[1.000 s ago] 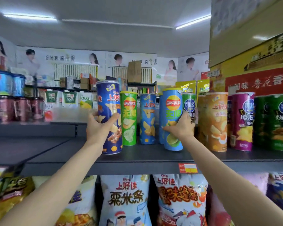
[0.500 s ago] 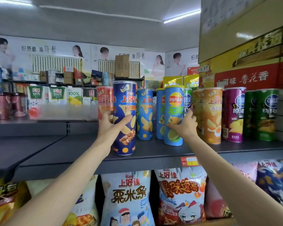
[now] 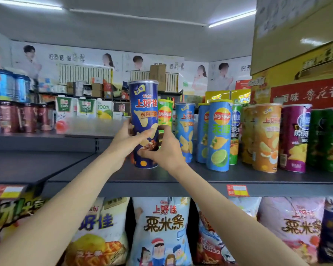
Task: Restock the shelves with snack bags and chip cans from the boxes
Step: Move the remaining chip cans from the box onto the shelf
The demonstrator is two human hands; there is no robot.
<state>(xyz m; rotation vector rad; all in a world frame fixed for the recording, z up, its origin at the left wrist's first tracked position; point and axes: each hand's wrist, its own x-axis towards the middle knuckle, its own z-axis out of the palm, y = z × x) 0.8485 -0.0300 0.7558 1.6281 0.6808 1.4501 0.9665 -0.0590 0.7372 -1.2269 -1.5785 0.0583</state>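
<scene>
Now, in the head view, your left hand (image 3: 123,140) and right hand (image 3: 166,150) both grip the dark blue chip can (image 3: 143,112) from either side, low on its body. It stands upright on the grey shelf (image 3: 181,174), left of the other cans (image 3: 218,135).

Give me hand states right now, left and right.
Left hand: grips the dark blue chip can, fingers curled round its lower half.
Right hand: grips the same can from the right, thumb across its front.
</scene>
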